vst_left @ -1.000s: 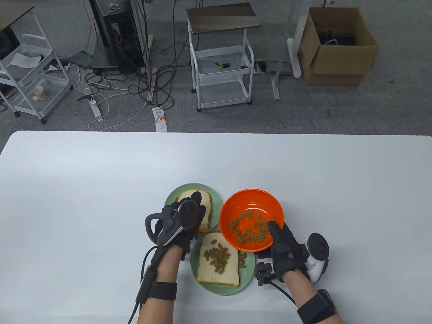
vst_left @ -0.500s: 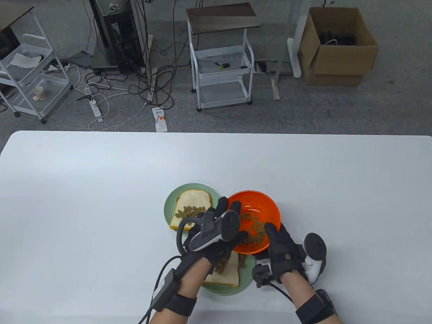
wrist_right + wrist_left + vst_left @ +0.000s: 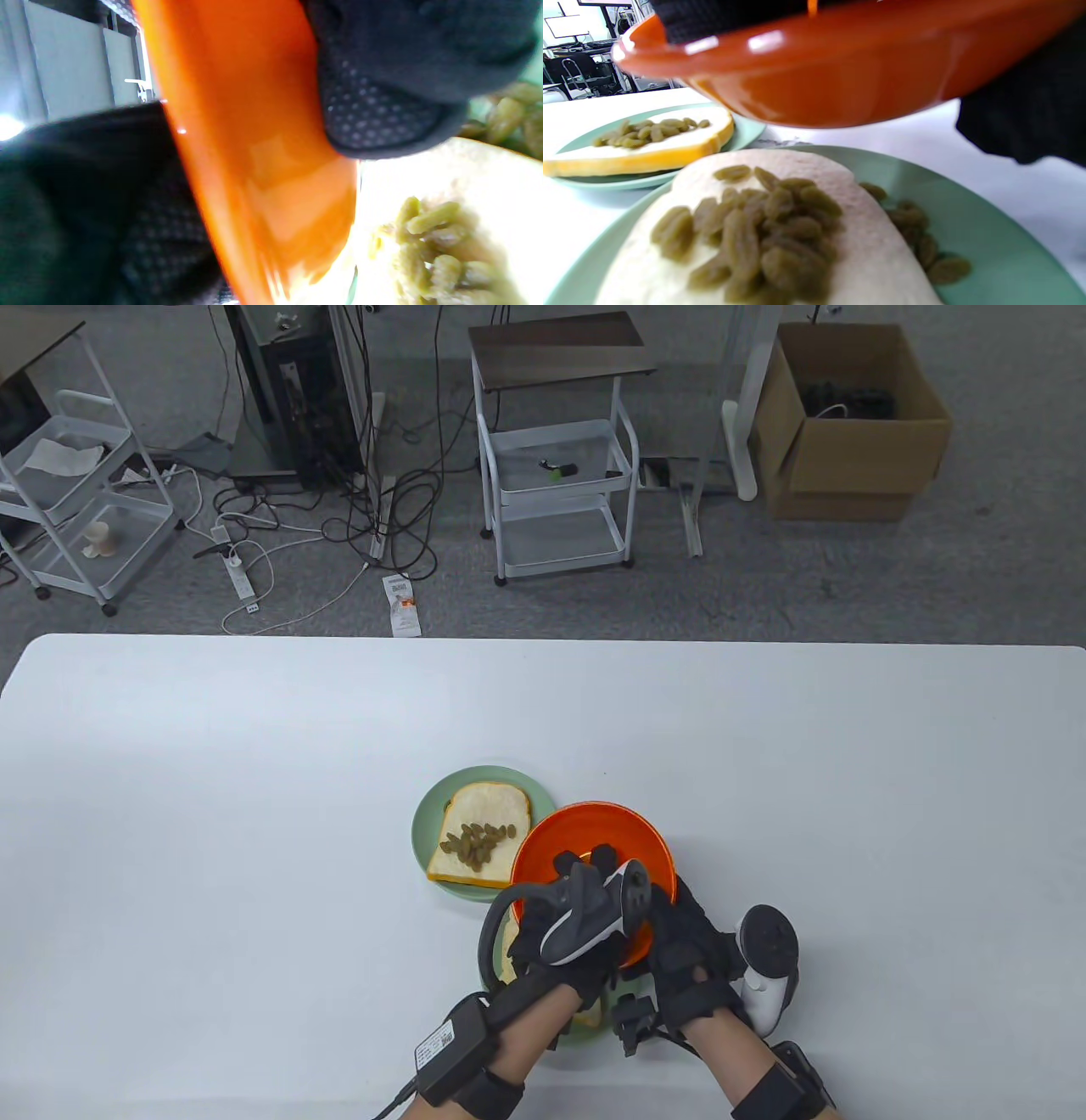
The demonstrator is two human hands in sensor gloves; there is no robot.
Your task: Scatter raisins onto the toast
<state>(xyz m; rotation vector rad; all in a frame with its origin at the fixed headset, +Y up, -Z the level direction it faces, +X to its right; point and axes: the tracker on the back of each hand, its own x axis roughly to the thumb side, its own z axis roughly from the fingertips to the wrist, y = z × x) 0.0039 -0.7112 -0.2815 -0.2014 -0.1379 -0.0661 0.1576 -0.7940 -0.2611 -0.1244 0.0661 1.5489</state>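
Observation:
My right hand [image 3: 679, 929] grips the near rim of the orange bowl [image 3: 594, 840] and holds it raised and tilted over the near plate. The bowl's underside fills the left wrist view [image 3: 840, 76] and the right wrist view [image 3: 254, 169]. My left hand [image 3: 585, 867] reaches into the bowl; its fingertips are hidden, and so are the raisins inside. The near toast [image 3: 763, 228] carries a pile of green raisins, with a few loose on its green plate [image 3: 988, 262]. The far toast [image 3: 482, 844] on its own green plate [image 3: 428, 814] also carries raisins.
The two plates stand close together at the table's front middle, the far one just left of the bowl. The white table [image 3: 254, 814] stretches wide on both sides. Carts, cables and a cardboard box are on the floor beyond the far edge.
My left hand moved from the far toast, leaving raisins on it, right and back into the bowl. My right hand brought the bowl closer, over the near plate.

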